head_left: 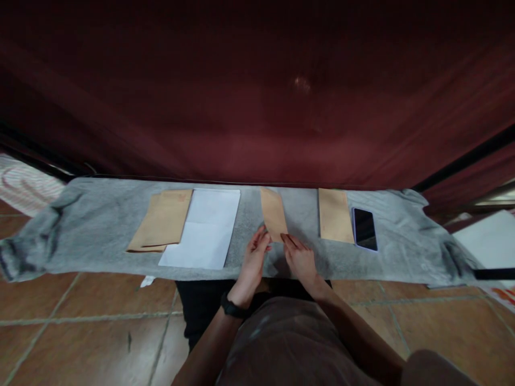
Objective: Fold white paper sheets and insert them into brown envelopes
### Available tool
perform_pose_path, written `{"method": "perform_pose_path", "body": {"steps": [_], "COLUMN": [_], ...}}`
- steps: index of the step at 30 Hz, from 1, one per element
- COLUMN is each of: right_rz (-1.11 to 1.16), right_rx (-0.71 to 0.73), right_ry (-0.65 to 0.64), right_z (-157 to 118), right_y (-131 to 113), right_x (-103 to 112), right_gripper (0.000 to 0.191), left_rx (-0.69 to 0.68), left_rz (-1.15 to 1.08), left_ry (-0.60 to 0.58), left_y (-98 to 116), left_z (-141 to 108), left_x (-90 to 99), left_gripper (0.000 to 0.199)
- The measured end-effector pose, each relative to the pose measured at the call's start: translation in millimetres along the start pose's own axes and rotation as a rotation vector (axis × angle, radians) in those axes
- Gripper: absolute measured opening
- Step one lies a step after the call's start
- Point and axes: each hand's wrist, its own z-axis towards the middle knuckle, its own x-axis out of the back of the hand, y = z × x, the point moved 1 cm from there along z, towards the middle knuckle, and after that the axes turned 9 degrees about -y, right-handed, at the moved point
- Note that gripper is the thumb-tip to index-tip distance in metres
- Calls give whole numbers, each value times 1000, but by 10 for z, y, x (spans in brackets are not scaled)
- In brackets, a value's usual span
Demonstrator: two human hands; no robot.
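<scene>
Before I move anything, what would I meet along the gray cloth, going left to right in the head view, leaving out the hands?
Overlapping brown envelopes → white paper → middle brown envelope → flat brown envelope → phone.

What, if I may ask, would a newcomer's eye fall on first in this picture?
Probably the dark red fabric, which fills the upper part of the view behind the grey cloth. Next, near the middle, comes the strip of brown paper, with the left hand and right hand at its near end. The dark-screened phone also stands out, towards the right of the cloth.
</scene>
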Motion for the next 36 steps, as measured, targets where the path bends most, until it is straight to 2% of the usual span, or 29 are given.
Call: {"method": "perform_pose_path", "body": {"steps": [3,5,7,9,11,14,18,21,24,28,31,33,36], "right_rz": [490,871,1213,1454,1557,1563,1567,1489,1196,451,-30,-177,-227], "right_rx": [-177,-325,-408,-427,-443,-460,-399,-414,-369,37,249,272,237], "right_ry": [118,160,176,176,153,83,-191,-300,-312,-186,-207,-211,-178], "right_z": [108,135,115,60,-3,-69,-139,-239,-325,-324,-303,-311,-354], "right_y": [67,55,-15,-111,-189,-222,-158,-70,9,33,38,61,99], "right_x": [168,210,165,50,-87,-207,-128,-27,26,55,7,-47,-130], "right_gripper": [35,31,26,26,27,33,38,40,43,43,48,51,54], "left_rx": [53,119,167,156,117,101,164,192,186,146,149,169,146], "left_rz": [-147,-159,-157,-153,-137,-93,-13,87,275,489,684,829,1048], "left_ry": [-8,-28,-70,-109,-114,-77,-85,-95,-73,-82,-52,-33,16], "left_y": [34,-15,-92,-166,-226,-299,-375,-394,-368,-280,-213,-192,-207], "left_z": [-42,-48,-39,-17,18,82,150,170,170,151,123,92,24], "left_x": [-44,-64,-101,-149,-182,-156,-18,86,163,201,205,207,203], "left_gripper": [55,59,66,64,58,54,56,52,45,48,53,55,55]}}
